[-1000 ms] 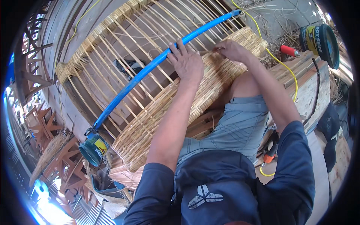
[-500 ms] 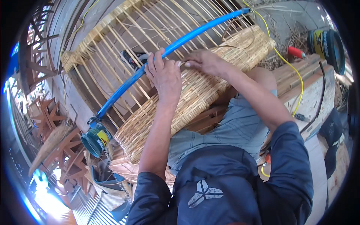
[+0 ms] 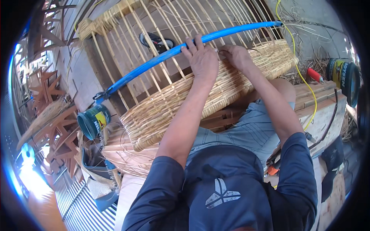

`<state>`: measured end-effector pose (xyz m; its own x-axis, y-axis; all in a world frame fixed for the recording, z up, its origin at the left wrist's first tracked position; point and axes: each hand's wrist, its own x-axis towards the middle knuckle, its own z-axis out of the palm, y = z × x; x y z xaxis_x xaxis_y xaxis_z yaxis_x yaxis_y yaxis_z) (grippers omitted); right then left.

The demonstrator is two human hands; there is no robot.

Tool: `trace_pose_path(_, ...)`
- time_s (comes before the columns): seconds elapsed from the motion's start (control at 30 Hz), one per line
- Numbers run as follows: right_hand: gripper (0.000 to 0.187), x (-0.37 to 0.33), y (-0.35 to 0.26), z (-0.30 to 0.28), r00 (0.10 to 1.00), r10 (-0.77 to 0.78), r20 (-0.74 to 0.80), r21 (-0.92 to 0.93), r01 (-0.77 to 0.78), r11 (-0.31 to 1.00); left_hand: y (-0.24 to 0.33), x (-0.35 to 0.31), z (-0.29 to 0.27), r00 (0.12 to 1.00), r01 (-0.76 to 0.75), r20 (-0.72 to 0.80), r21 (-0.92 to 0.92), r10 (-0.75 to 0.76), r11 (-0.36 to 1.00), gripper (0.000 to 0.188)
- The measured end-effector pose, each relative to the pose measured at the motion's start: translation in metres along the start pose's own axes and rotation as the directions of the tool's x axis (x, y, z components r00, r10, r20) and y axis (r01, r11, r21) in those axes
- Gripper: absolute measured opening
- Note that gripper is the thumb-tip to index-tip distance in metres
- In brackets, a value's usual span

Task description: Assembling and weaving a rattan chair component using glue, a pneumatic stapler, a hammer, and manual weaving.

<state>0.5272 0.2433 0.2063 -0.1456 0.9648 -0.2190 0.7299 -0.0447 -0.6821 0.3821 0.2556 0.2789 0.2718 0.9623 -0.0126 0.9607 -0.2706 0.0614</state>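
Note:
Across my lap lies a wide woven rattan panel (image 3: 154, 117), its thin bare stakes (image 3: 138, 32) running away from me. A blue pipe (image 3: 154, 61) crosses over the stakes just beyond the weave. My left hand (image 3: 203, 61) rests at the far edge of the weave, fingers stretched out and their tips on the pipe. Close beside its thumb, my right hand (image 3: 236, 57) is closed in a pinch on a thin rattan strip, mostly hidden by the fingers. A small pale end shows between the two hands.
A green paint can (image 3: 93, 122) stands at the left, a larger can (image 3: 344, 81) at the far right. A red tube (image 3: 314, 75) lies near a yellow cord (image 3: 308, 82). Brown star-shaped pieces (image 3: 46, 92) stack up at left. A dark shoe (image 3: 157, 42) shows beyond the pipe.
My view has turned, so the panel and pipe sit further right and less steep. Both hands have shifted slightly right along the weave, still close together.

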Motion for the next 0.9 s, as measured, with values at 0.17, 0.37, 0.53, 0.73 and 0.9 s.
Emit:
trace_pose_path(0.17,0.023,-0.012,-0.079,-0.03,0.96,-0.143,-0.239,0.256,0.204,0.945,-0.067,-0.032,-0.06,0.986,-0.108,-0.129,-0.003,0.107,0.994,0.019)
trace_pose_path(0.37,0.023,-0.011,-0.106,-0.011,0.998,0.014,0.067,0.057,-0.018,0.998,-0.093,-0.048,-0.056,0.996,-0.041,-0.078,-0.072,0.035,0.997,0.017)
trace_pose_path(0.53,0.015,-0.012,-0.096,0.019,0.991,0.024,-0.135,-0.039,-0.03,0.999,-0.098,-0.049,-0.039,0.996,-0.084,-0.009,0.093,0.085,0.992,0.025)
trace_pose_path(0.73,0.011,-0.005,-0.092,0.037,0.989,-0.084,-0.122,0.094,0.096,0.991,-0.08,-0.041,-0.031,1.0,-0.011,0.017,0.119,0.009,0.993,0.03)
trace_pose_path(0.9,0.019,-0.01,-0.084,0.034,0.986,-0.045,-0.164,0.157,0.071,0.985,-0.068,-0.033,-0.03,0.998,0.034,0.042,0.081,-0.038,0.996,0.032)
